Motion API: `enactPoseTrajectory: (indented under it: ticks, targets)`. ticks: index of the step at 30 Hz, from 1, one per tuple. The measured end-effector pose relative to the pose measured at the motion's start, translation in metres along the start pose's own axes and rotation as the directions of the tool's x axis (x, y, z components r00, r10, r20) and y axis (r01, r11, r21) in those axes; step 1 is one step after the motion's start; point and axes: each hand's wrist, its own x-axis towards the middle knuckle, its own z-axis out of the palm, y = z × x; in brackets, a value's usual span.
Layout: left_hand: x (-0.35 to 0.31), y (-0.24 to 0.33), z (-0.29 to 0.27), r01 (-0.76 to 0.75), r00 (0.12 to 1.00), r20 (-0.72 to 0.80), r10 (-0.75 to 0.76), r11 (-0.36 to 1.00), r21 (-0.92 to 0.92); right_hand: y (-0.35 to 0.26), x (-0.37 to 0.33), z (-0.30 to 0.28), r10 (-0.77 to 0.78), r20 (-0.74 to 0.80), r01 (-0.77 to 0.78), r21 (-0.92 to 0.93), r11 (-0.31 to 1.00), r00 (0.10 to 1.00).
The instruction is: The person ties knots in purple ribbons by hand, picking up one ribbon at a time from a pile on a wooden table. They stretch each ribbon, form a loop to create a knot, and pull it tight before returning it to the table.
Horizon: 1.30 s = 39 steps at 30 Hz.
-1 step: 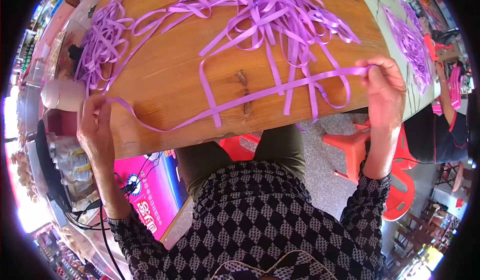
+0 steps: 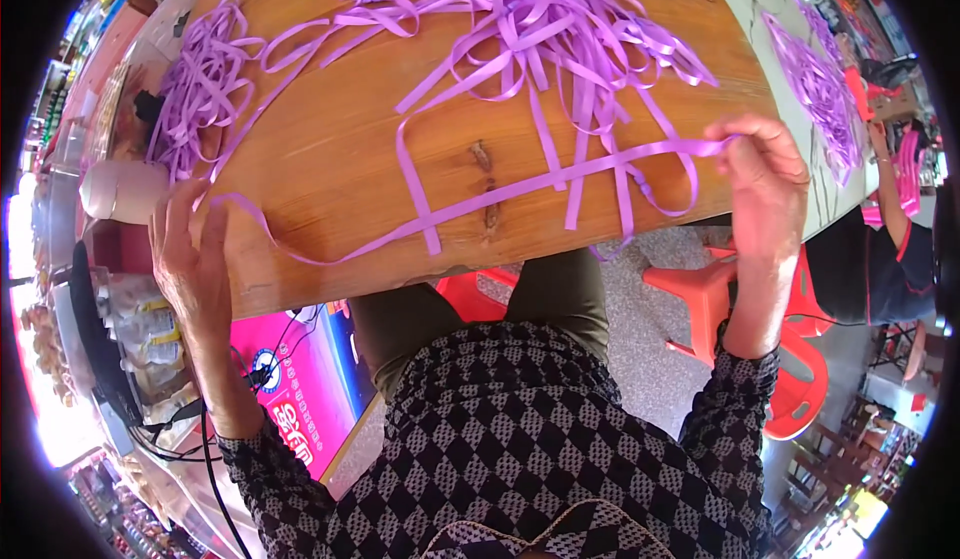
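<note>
My left hand (image 2: 188, 249) is spread at the frame's middle left; my right hand (image 2: 770, 184) is pinched at middle right.

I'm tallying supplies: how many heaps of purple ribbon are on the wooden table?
2: the smaller heap at the left edge of the wooden table, and the larger heap at its far middle. The picture's top edge cuts off the table, so others may be hidden.

Two hands (image 2: 768, 184), purple ribbon (image 2: 497, 197) across wooden table (image 2: 335, 164)
</note>
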Motion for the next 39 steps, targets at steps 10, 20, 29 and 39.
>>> enactPoseTrajectory:
  ticks: [10,20,29,39]
  targets:
    - [-0.006,0.176,0.035,0.503,0.828,0.475,0.299,-0.019,-0.864,-0.027,-0.021,0.091,-0.034,0.270,0.048,-0.044,0.998,0.962]
    - [-0.017,0.176,0.049,0.667,0.742,0.651,0.163,-0.074,-0.742,-0.006,-0.028,0.087,0.235,0.268,-0.320,0.341,0.884,0.934]
    - [-0.023,0.184,0.045,0.679,0.731,0.675,0.103,-0.015,-0.734,0.005,-0.040,0.097,0.267,0.185,-0.317,0.343,0.884,0.946]
    - [-0.040,0.184,0.049,0.584,0.810,0.587,-0.010,0.119,-0.803,0.006,-0.053,0.106,0.322,0.023,-0.313,0.301,0.901,0.947]
